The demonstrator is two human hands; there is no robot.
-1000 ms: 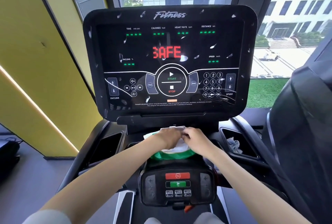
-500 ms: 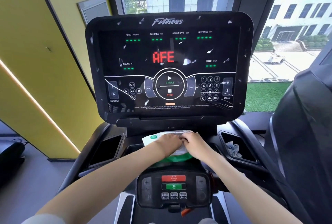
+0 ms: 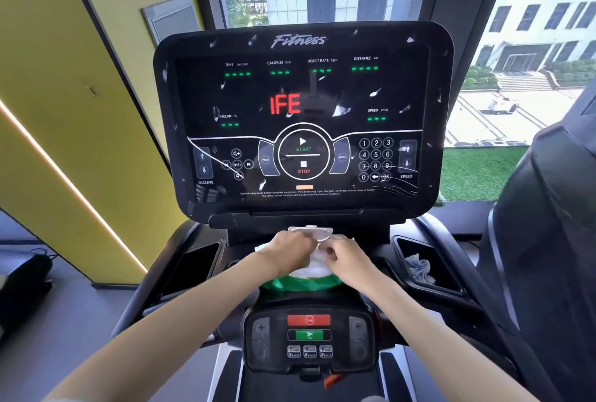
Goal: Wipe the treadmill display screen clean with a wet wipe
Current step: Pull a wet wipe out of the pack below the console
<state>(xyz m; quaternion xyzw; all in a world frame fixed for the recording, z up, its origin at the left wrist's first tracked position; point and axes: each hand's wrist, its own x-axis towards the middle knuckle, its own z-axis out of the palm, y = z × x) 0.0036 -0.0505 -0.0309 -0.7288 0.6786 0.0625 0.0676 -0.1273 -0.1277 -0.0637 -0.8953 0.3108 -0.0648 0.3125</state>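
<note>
The black treadmill display screen (image 3: 303, 117) stands upright ahead, dotted with white smears and showing red scrolling letters. Just below it, on the console shelf, lies a green and white wet wipe pack (image 3: 309, 276) with its plastic lid (image 3: 311, 231) flipped up. My left hand (image 3: 290, 250) presses on the pack's left side. My right hand (image 3: 346, 256) pinches white wipe material (image 3: 317, 261) at the pack's opening. Both hands meet over the pack.
A lower control panel (image 3: 309, 337) with red and green buttons sits under the pack. A crumpled grey cloth (image 3: 419, 267) lies in the right cup holder. The left holder (image 3: 193, 266) looks dark. A yellow wall is left, a window ahead, another machine (image 3: 548, 240) right.
The pack's lid now stands open and my right hand has shifted to pinch the wipe. The screen text has scrolled from SAFE to IFE. The camera view tilted slightly upward.
</note>
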